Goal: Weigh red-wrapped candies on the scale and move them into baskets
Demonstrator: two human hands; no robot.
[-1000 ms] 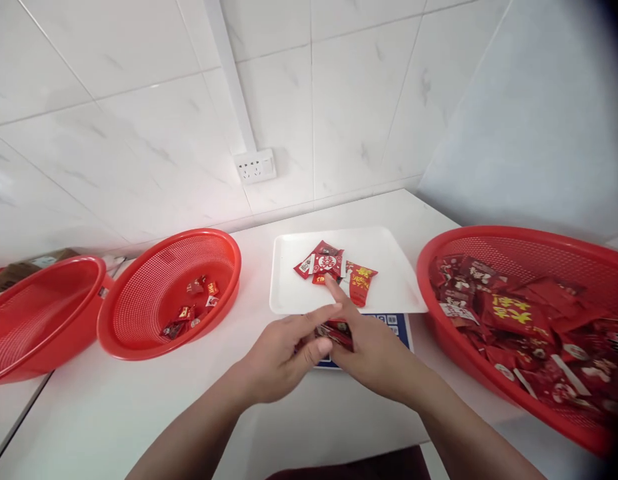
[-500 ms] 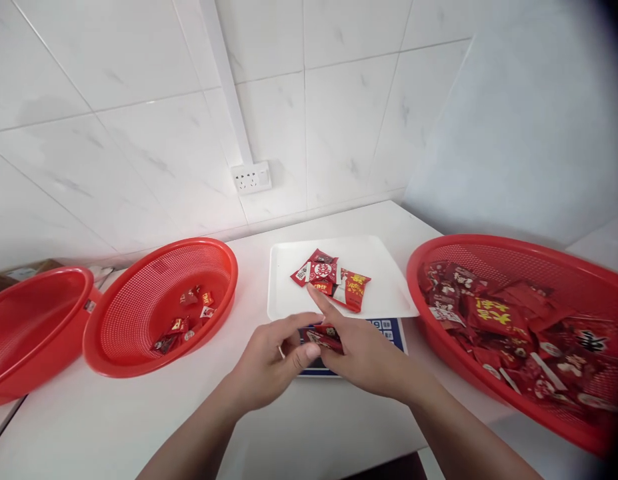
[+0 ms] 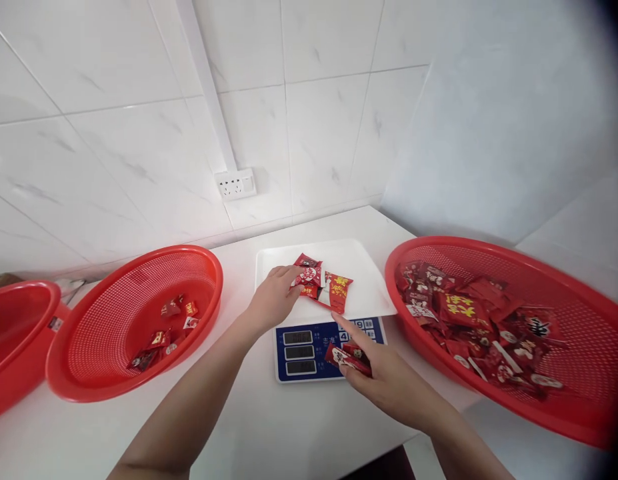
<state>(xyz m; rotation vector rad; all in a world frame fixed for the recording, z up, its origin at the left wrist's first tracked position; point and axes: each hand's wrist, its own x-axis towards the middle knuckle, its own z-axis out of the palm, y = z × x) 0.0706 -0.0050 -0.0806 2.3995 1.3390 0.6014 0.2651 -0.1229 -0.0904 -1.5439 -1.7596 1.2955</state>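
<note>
Left hand, at the white rectangular plastic tray's eight o'clock, seemingly sorts flat red packets, hold unclear; right hand, at five, clasps dark-red packets; lifting calls for pinching.

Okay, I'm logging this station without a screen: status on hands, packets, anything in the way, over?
Right hand holds red packets over scale. Left hand at loose packets on white tray, grip unclear. Right hand partly hides keypad.
</note>
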